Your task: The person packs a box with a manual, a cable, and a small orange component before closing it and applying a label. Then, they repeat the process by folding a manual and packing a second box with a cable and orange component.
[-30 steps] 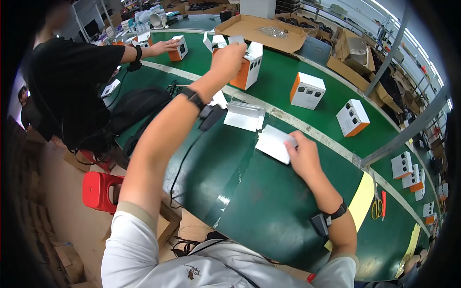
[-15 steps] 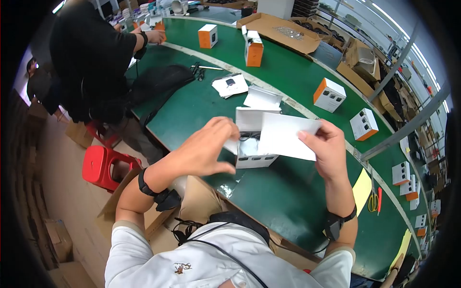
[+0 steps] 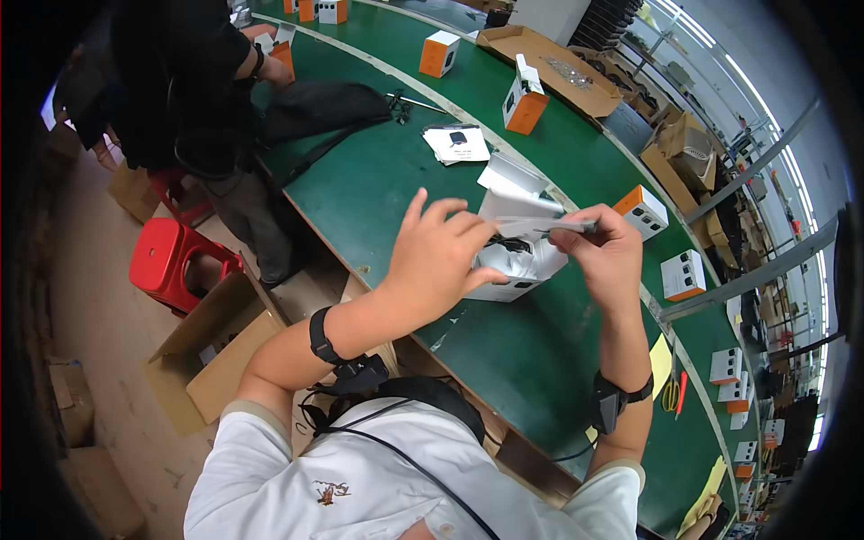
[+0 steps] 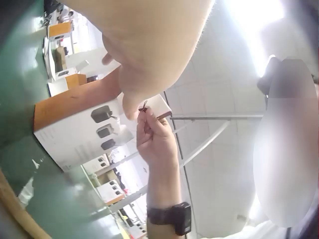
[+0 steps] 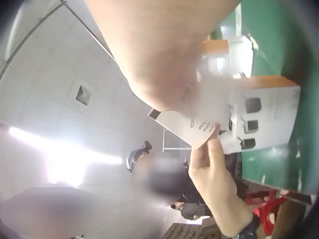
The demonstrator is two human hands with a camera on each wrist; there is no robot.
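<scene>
My right hand (image 3: 605,256) pinches a thin white printed card (image 3: 533,222) between thumb and fingers, seen nearly edge-on from above. The card's lettering (image 5: 204,127) faces the right wrist camera. My left hand (image 3: 436,256) has its fingers spread, with the fingertips right at the card's other end and the thumb apart, near the box's rim. Below the card stands an open white box (image 3: 506,290) with orange sides, its lid flap raised. Black cable (image 3: 513,244) and whitish wrapping show inside. Pictures of small black devices run down the box's white side (image 4: 75,137).
A stack of printed leaflets (image 3: 456,144) and a folded white card piece (image 3: 515,173) lie beyond the box. More boxes (image 3: 525,99) stand along the green belt. Scissors (image 3: 670,393) lie at right. Another person (image 3: 193,108) stands at left, near a red stool (image 3: 166,261).
The left hand came back from the far boxes and rose to the card's end. An open box now stands before me. The card in the right hand has turned from face-on to edge-on.
</scene>
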